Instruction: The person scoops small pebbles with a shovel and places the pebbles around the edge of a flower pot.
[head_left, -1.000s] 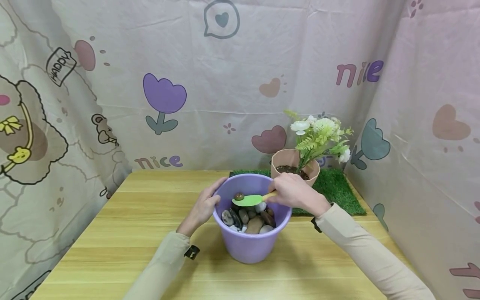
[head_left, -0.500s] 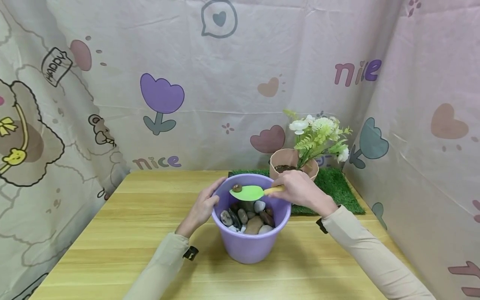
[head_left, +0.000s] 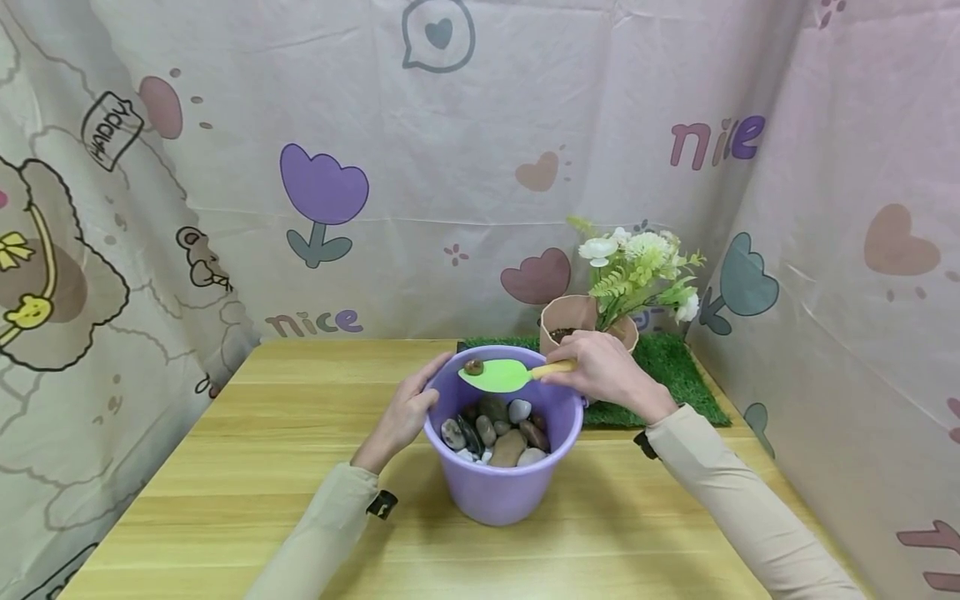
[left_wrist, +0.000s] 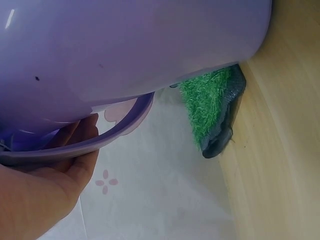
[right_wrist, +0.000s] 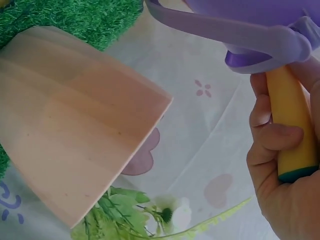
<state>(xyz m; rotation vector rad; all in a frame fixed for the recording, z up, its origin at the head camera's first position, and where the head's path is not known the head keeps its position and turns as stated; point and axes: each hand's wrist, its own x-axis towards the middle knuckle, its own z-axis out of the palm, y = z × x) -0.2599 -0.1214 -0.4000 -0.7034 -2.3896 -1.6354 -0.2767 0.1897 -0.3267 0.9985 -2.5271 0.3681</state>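
Observation:
A purple bucket (head_left: 498,493) stands upright on the wooden table, with several stones (head_left: 508,448) in its bottom. My left hand (head_left: 401,412) grips the bucket's left rim; the left wrist view has the fingers (left_wrist: 82,165) curled round the purple edge. In my right hand (head_left: 600,367) is a small garden trowel, held by its yellow handle (right_wrist: 292,125). Its green blade (head_left: 501,376) lies nearly level over the bucket's mouth, carrying one brown pebble (head_left: 473,367) near the tip. The right wrist view shows the handle's end but not the blade.
Behind the right hand, a pink flowerpot (head_left: 564,313) with dark filling and white flowers (head_left: 647,250) sits on a green turf mat (head_left: 667,392). Wooden tabletop (head_left: 285,433) stretches left of the bucket. Printed cloth (head_left: 435,125) hangs behind and at the sides.
The trowel has risen from inside the bucket to rim height, bearing the pebble. My right hand has moved slightly up and right. My left hand keeps its place on the rim.

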